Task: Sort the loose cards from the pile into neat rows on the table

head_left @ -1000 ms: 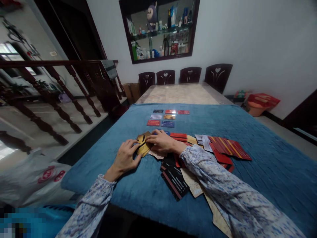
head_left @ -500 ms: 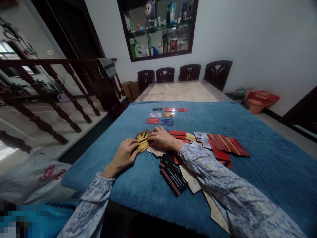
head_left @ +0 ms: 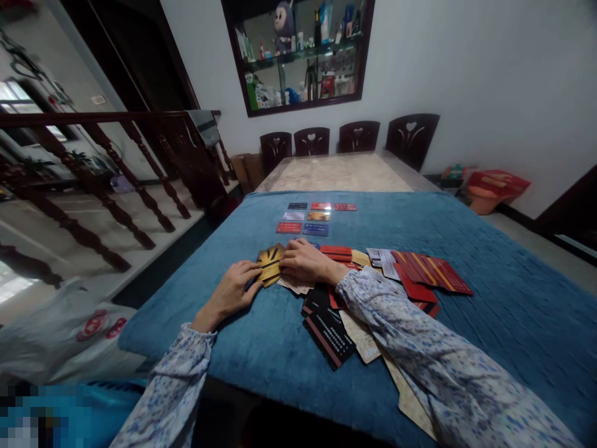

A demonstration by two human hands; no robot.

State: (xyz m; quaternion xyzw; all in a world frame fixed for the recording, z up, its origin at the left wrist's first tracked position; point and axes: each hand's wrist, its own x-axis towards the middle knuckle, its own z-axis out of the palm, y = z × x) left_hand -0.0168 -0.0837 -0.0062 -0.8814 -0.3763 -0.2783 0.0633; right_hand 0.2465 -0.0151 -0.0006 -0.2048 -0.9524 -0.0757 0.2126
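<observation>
Centre of frame: left hand (head_left: 231, 292) and right hand (head_left: 305, 262), fingers half-curled, grip the gold cards (head_left: 269, 264) from both sides; fan tighter than earlier.

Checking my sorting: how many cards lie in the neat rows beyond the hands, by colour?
Red cards: 3
Black card: 1
Pale card: 1
Orange card: 1
Blue card: 1
Total: 7

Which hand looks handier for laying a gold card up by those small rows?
Probably the right hand: it rests on the gold cards and lies nearer the card rows. The left hand holds the same cards' near edge, farther back.
</observation>
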